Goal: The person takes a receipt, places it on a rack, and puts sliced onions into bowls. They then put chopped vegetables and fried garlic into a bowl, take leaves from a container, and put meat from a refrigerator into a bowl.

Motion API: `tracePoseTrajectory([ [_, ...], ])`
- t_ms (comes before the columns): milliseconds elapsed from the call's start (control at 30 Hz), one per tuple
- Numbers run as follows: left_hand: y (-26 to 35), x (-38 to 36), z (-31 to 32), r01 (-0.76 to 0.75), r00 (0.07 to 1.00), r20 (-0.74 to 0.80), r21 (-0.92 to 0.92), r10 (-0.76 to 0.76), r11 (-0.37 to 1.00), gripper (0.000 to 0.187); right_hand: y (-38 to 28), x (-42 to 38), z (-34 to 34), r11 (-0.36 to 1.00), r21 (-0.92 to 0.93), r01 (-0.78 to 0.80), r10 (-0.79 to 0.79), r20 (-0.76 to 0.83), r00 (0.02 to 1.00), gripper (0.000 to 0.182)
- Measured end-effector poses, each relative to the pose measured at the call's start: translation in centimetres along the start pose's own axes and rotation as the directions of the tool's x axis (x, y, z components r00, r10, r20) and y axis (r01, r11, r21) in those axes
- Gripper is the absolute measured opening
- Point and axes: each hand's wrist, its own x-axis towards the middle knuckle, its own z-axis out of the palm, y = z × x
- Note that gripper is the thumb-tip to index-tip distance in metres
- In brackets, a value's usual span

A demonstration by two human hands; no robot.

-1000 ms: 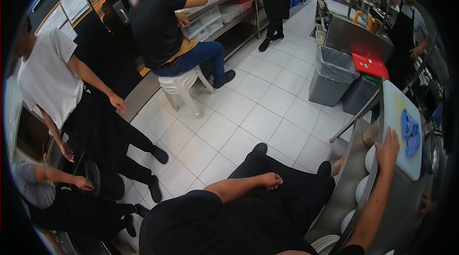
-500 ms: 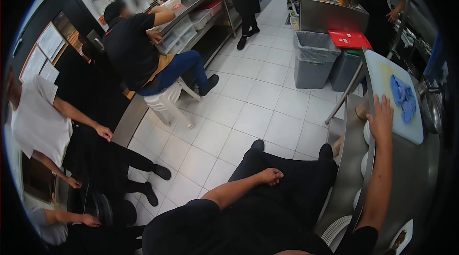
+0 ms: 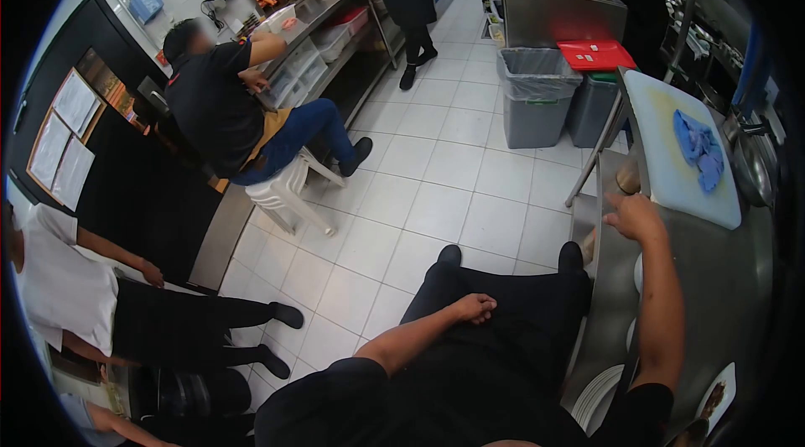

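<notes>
My left hand (image 3: 475,308) rests in front of my dark apron, fingers curled in, with nothing showing in them. My right hand (image 3: 635,217) is at the edge of the steel counter (image 3: 713,288), just off the near corner of the white cutting board (image 3: 662,145). Its fingers point left, partly apart and slightly blurred, and hold nothing I can see. A crumpled blue cloth (image 3: 700,149) lies on the board. Below the counter, a stack of white plates (image 3: 597,397) sits on the shelf near my right elbow.
A grey bin (image 3: 537,103) with a clear liner stands ahead, beside a bin with a red lid (image 3: 595,54). One person sits on a white plastic stool (image 3: 293,195) at the left; others stand around. A white dish with brown food (image 3: 717,401) is at lower right.
My right hand has come off the cutting board's edge, moving left and down, its fingers no longer spread flat. My left hand stays put. The person in white at left has shifted; the view turned slightly.
</notes>
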Motion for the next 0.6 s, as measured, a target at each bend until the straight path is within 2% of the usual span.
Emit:
tracePoseTrajectory([
  [67,-0.2,0.0,0.1,-0.017,1.000,-0.014,-0.010,0.016,1.000,0.033,-0.3,-0.2,-0.6,0.992,0.119,-0.043,0.044,-0.005,0.999,0.054],
  [167,0.3,-0.2,0.0,-0.003,1.000,-0.006,0.010,0.003,1.000,0.034,0.5,0.1,0.4,0.987,0.157,0.038,-0.014,-0.153,0.988,0.049],
  [267,0.3,-0.3,-0.1,-0.006,1.000,-0.001,-0.001,0.006,1.000,0.034,0.5,0.1,0.5,0.990,-0.044,0.132,-0.138,-0.427,0.894,0.045],
  [567,0.5,-0.4,0.2,0.009,1.000,-0.005,-0.014,-0.009,1.000,0.033,0.8,0.0,-0.8,0.994,-0.096,-0.042,-0.030,-0.644,0.765,0.052],
  [600,0.5,-0.4,0.2,0.011,1.000,-0.008,-0.011,-0.011,1.000,0.033,0.9,0.1,-0.7,0.993,-0.078,-0.084,0.017,-0.627,0.779,0.055],
])
